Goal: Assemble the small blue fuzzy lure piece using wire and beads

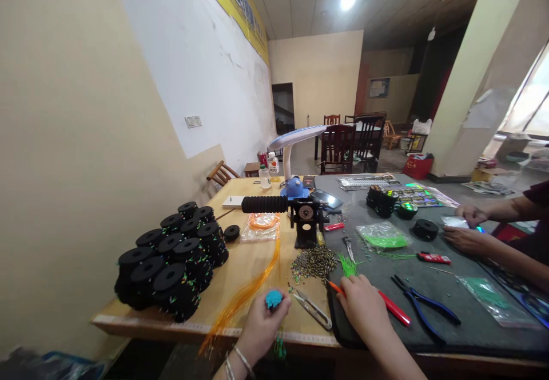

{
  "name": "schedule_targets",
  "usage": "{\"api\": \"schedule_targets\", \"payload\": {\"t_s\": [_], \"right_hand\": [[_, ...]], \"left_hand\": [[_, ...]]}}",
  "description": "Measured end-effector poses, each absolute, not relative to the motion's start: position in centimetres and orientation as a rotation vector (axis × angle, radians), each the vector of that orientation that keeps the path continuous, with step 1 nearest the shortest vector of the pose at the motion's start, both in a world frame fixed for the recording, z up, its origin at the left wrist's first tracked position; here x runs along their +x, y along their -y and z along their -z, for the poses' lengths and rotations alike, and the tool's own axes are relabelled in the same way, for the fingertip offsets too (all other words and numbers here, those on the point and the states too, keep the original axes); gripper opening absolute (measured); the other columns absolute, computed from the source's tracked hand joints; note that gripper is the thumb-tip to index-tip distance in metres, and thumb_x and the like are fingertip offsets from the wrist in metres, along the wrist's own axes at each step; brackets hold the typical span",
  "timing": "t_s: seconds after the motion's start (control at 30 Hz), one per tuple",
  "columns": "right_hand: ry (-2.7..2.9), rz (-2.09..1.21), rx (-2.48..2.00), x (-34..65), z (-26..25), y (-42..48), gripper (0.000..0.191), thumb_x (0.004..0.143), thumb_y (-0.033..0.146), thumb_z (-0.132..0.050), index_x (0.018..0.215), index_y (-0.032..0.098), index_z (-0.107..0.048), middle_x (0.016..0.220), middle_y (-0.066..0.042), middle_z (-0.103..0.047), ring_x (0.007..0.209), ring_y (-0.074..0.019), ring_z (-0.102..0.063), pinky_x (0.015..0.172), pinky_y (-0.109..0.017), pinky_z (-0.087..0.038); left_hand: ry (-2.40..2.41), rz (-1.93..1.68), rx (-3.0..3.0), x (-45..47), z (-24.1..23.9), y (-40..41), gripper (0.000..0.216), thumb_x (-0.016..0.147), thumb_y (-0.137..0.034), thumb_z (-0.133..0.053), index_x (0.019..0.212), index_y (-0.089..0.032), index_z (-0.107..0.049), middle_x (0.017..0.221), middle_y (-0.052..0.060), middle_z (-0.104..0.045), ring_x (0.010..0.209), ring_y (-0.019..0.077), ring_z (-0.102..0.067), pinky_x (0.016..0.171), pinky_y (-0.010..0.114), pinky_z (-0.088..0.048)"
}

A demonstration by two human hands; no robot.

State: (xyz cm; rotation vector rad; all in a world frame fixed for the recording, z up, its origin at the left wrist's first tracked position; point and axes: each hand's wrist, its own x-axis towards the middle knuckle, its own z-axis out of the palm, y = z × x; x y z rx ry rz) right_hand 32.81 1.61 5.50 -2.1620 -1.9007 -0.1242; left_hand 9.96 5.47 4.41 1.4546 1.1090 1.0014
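Observation:
My left hand (pixel 262 321) is closed around a dark-sided bundle with a bumpy turquoise top (pixel 273 299). Green strands (pixel 279 347) hang below that hand. Over the edge of the dark mat, my right hand (pixel 363 303) has its fingers curled around an orange pointed tool (pixel 337 288), whose tip points at a pile of small dark and gold beads (pixel 315 261). A red tube-like handle (pixel 395 309) shows to the right of this hand; I cannot tell if it belongs to the same tool. Thread snips (pixel 315 309) lie between my hands.
Stacked black foam spools (pixel 167 254) stand at the left. A black clamp device (pixel 306 225) with a ribbed handle is ahead, before a lamp (pixel 294 185). Orange strands (pixel 253 288) cross the wood. Blue-handled pliers (pixel 424 305) lie right, near a co-worker's hands (pixel 465 231).

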Motion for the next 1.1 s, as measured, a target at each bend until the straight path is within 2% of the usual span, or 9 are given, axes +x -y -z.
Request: {"api": "schedule_targets", "payload": {"t_s": [0.13, 0.27, 0.33, 0.4, 0.53, 0.7, 0.93, 1.1], "right_hand": [[1.767, 0.11, -1.941, 32.8, -6.0, -1.3, 0.016, 0.085, 0.021, -0.047, 0.07, 0.021, -0.054, 0.073, -0.009, -0.064, 0.073, -0.0242, -0.058, 0.064, -0.031, -0.037], [1.564, -0.481, -1.627, 31.0, -6.4, -0.5, 0.026, 0.091, 0.039, -0.033, 0.073, 0.024, -0.045, 0.058, -0.001, -0.055, 0.055, -0.0174, -0.052, 0.055, -0.027, -0.035], [1.477, -0.796, -1.486, 29.5, -6.1, 0.0, 0.03, 0.09, 0.045, -0.033, 0.071, 0.024, -0.043, 0.054, 0.003, -0.049, 0.05, -0.0147, -0.047, 0.051, -0.024, -0.034], [1.459, -0.951, -1.419, 28.1, -5.5, 0.4, 0.033, 0.089, 0.049, -0.036, 0.073, 0.022, -0.046, 0.054, 0.004, -0.046, 0.05, -0.013, -0.044, 0.05, -0.022, -0.032], [1.519, -0.977, -1.387, 26.5, -4.3, 0.6, 0.037, 0.09, 0.05, -0.039, 0.09, 0.019, -0.059, 0.055, 0.004, -0.047, 0.052, -0.0123, -0.043, 0.051, -0.022, -0.032], [1.475, -1.055, -1.343, 26.3, -3.8, 0.0, 0.044, 0.09, 0.047, -0.041, 0.118, 0.015, -0.054, 0.053, 0.005, -0.049, 0.049, -0.0122, -0.044, 0.049, -0.021, -0.033], [1.567, -0.933, -1.32, 26.8, -4.3, 0.4, 0.039, 0.092, 0.044, -0.04, 0.113, 0.017, -0.059, 0.054, 0.004, -0.05, 0.05, -0.0112, -0.046, 0.051, -0.02, -0.034], [1.781, -0.718, -1.418, 27.1, -5.5, 1.3, 0.031, 0.092, 0.035, -0.042, 0.109, 0.02, -0.063, 0.063, 0.0, -0.06, 0.055, -0.0135, -0.054, 0.053, -0.02, -0.034]], "left_hand": [[-1.107, -1.043, 1.411, 10.2, -4.5, -5.4, 0.042, 0.066, -0.055, -0.07, 0.066, -0.014, -0.062, 0.06, 0.0, -0.055, 0.06, 0.0136, -0.051, 0.06, 0.024, -0.044], [-1.101, -1.113, 1.376, 10.6, -4.2, -5.4, 0.041, 0.066, -0.054, -0.072, 0.068, -0.013, -0.064, 0.06, 0.0, -0.058, 0.061, 0.0142, -0.053, 0.059, 0.024, -0.045], [-1.1, -1.131, 1.355, 10.7, -4.1, -5.3, 0.041, 0.066, -0.053, -0.072, 0.07, -0.013, -0.065, 0.061, 0.001, -0.059, 0.061, 0.0142, -0.054, 0.059, 0.024, -0.046], [-1.091, -1.127, 1.35, 10.8, -4.2, -5.2, 0.04, 0.067, -0.052, -0.072, 0.071, -0.013, -0.064, 0.061, 0.0, -0.058, 0.06, 0.0136, -0.053, 0.059, 0.023, -0.045], [-1.08, -1.119, 1.354, 10.8, -4.7, -5.0, 0.041, 0.067, -0.054, -0.071, 0.069, -0.014, -0.062, 0.06, -0.001, -0.055, 0.06, 0.0133, -0.052, 0.059, 0.024, -0.045], [-1.06, -1.119, 1.322, 10.8, -4.6, -4.8, 0.042, 0.066, -0.054, -0.071, 0.072, -0.013, -0.062, 0.064, 0.0, -0.058, 0.063, 0.0144, -0.053, 0.062, 0.025, -0.046], [-1.027, -1.071, 1.329, 11.0, -3.9, -5.1, 0.04, 0.07, -0.053, -0.07, 0.071, -0.014, -0.061, 0.063, 0.0, -0.057, 0.063, 0.0141, -0.052, 0.062, 0.025, -0.044], [-1.012, -1.063, 1.428, 11.0, -4.4, -5.1, 0.035, 0.073, -0.048, -0.068, 0.071, -0.014, -0.06, 0.063, 0.0, -0.056, 0.062, 0.0141, -0.051, 0.061, 0.024, -0.043]]}}
